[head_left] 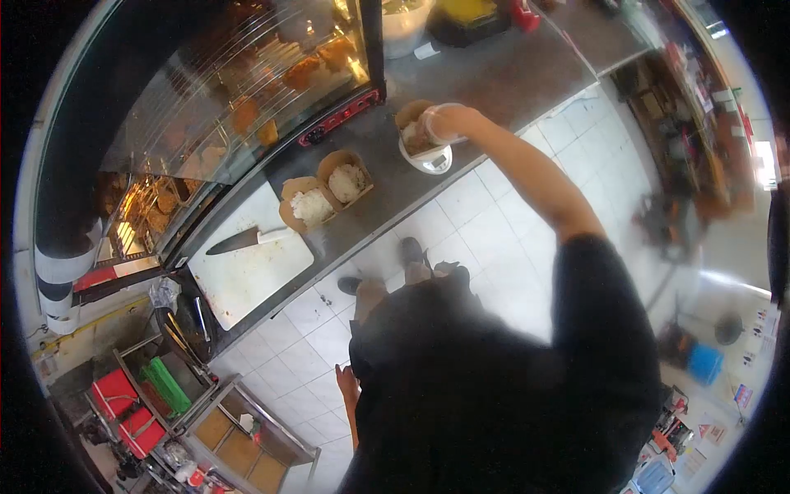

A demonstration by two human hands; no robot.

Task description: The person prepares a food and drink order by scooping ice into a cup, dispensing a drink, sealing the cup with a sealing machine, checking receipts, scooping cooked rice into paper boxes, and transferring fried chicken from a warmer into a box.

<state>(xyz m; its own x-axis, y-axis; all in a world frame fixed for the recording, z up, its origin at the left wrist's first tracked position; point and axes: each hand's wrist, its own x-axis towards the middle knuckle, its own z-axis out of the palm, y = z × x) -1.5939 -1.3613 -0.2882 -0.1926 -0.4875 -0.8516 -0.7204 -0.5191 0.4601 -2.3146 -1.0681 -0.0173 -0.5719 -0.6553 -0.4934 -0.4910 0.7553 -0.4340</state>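
My right hand [451, 123] is closed on a clear plastic tub [434, 132], whose contents I cannot make out. It tips over an open cardboard food box [409, 113], which stands on a white kitchen scale [436, 161]. Low beside my body hangs my left hand [347, 382], its fingers curled near a thin pale thing too small to name. On the counter, left of the scale, two cardboard boxes hold white rice [313, 207] and more rice [347, 183]. A white-handled knife [234, 241] lies on a white cutting board [255, 272].
A glass warming cabinet [239, 99] with browned food on racks lines the dark counter [510, 78]. Beyond the scale stands a pale bowl [405, 29]. Metal bins [247, 445] and red containers [115, 391] sit at lower left, shelves [691, 123] at right.
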